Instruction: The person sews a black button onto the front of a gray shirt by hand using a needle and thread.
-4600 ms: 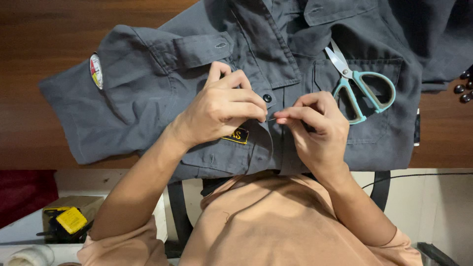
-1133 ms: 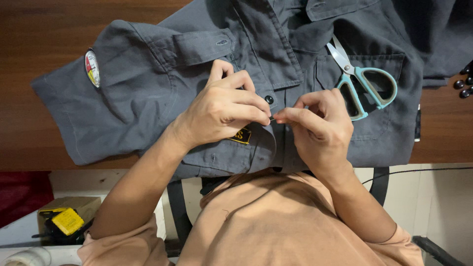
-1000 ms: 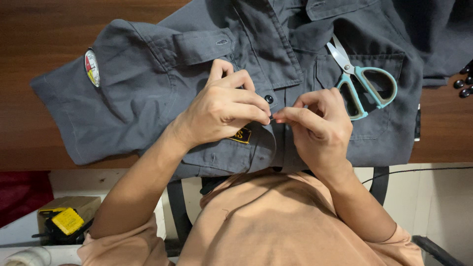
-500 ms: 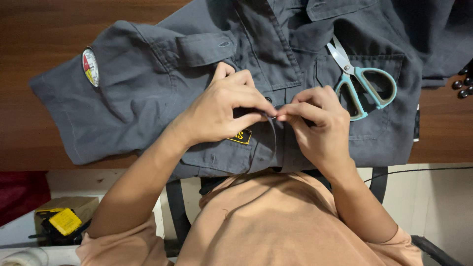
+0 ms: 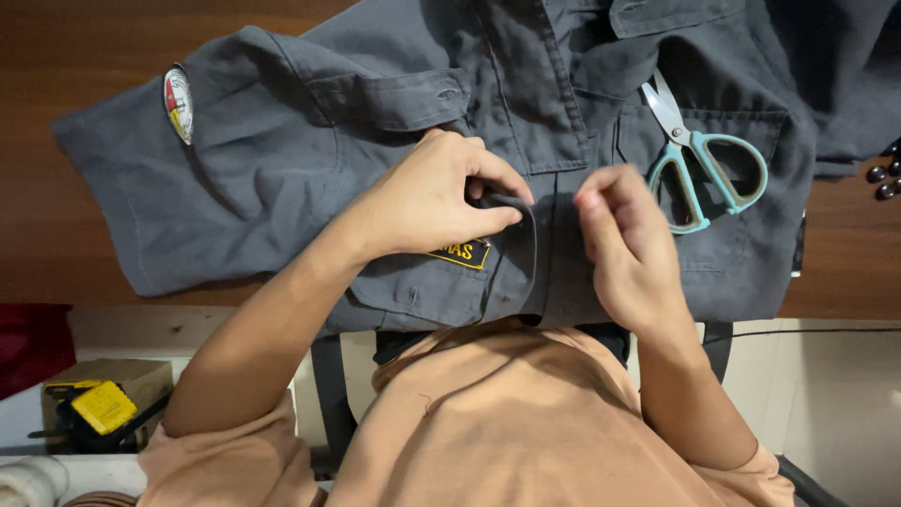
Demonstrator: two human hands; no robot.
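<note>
A dark grey uniform shirt (image 5: 282, 169) lies spread on a brown wooden table (image 5: 56, 56), with a round patch (image 5: 176, 101) on its sleeve and a yellow-lettered name tag (image 5: 460, 252) on the chest. My left hand (image 5: 432, 202) pinches and folds the edge of the shirt's front placket just above the name tag. My right hand (image 5: 633, 244) hovers a little to the right of the placket. Its fingertips are pressed together, and I see nothing between them. Teal-handled scissors (image 5: 699, 160) rest on the shirt's right chest pocket, just beyond my right hand.
Small dark round objects (image 5: 882, 174) sit at the table's right edge. Below the table's near edge, at lower left, a yellow-and-black item (image 5: 99, 408) lies on a cardboard box. A thin cable (image 5: 826, 330) runs along the lower right.
My right hand has drawn away to the right from the placket, where both hands had pinched together. My left hand now folds the placket edge up. The view has shifted slightly.
</note>
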